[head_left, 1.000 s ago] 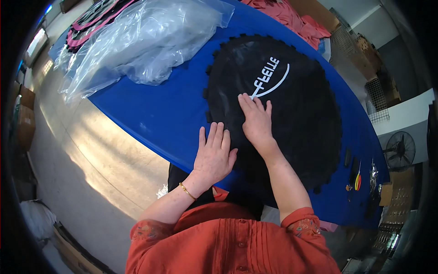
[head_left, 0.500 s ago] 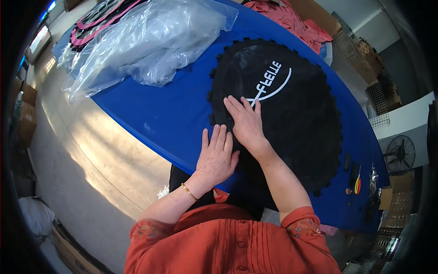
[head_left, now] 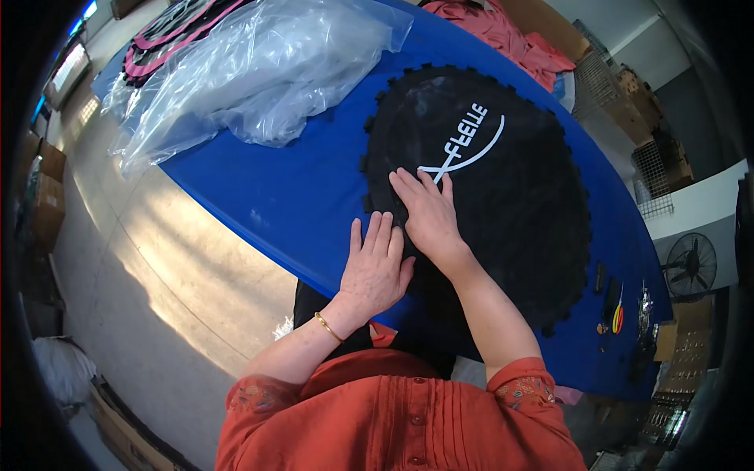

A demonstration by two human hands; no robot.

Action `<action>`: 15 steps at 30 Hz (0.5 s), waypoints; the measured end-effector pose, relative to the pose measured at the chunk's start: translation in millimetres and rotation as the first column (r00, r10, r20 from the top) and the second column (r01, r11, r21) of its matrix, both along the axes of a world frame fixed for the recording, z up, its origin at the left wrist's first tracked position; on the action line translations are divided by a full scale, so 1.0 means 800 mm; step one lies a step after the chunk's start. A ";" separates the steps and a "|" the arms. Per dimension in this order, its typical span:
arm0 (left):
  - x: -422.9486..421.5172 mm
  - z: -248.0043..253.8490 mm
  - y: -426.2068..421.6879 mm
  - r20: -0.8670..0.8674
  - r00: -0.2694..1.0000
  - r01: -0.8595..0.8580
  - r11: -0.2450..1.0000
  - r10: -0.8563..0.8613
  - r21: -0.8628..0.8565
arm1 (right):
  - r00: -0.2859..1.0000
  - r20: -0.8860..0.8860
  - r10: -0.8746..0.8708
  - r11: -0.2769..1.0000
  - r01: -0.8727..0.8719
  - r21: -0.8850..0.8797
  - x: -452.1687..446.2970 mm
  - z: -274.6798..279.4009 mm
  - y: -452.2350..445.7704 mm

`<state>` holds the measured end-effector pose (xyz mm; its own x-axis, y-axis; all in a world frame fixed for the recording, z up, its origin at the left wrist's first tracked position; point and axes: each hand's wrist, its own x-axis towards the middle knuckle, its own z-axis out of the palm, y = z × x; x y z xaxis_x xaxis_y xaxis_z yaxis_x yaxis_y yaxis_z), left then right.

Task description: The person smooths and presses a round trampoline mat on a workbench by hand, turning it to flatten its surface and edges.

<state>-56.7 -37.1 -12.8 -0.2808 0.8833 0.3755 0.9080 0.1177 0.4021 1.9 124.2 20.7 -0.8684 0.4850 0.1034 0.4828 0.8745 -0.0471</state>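
Observation:
A round black fabric piece with small tabs along its edge lies flat on the blue-covered table. White lettering and a curved white line are printed on it. My left hand rests palm down at the near left edge of the black fabric, fingers stretched out. Just to its right, my right hand lies flat on the fabric below the white print. Neither hand grips anything, and the fabric under the palms is hidden.
Clear plastic sheeting is heaped at the upper left, beside pink-and-black pieces. Pink cloth lies at the far edge. On the right are a red-and-yellow handled tool and small metal items. A fan stands beyond the table.

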 end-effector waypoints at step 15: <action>-0.001 -0.003 0.001 -0.007 1.000 0.011 1.000 -0.011 0.012 | 0.993 -0.119 0.006 0.999 -0.010 -0.033 0.050 -0.014 -0.032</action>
<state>-57.1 -36.4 -14.9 -0.2684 0.8816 0.3883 0.9119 0.1027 0.3973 41.6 98.9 9.1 -0.8548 0.4828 0.1903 0.4648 0.8754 -0.1332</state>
